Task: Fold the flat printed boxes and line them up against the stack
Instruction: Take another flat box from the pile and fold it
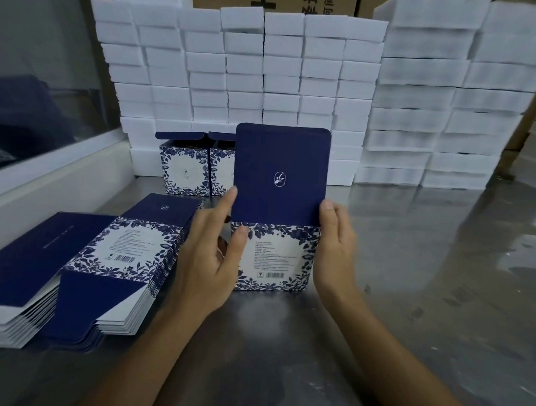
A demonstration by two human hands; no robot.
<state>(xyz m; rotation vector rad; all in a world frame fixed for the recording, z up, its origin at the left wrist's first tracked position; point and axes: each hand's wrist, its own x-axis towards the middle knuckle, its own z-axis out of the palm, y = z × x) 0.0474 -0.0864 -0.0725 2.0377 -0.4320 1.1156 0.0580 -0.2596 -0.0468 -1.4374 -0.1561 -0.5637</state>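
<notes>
White foam stack (283, 82) walls the counter's (425, 269) far side; two folded boxes (198, 167) stand against it. Flat boxes (85, 272) lie piled left. Mid-counter, an upright box (274, 254), lid raised, sits between both hands: left hand (210, 258) grips its side, right hand (335, 250) lies flat against it.

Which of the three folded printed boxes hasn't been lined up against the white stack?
The box between both hands, lid flap upright; the other two boxes stand against the white stack.
</notes>
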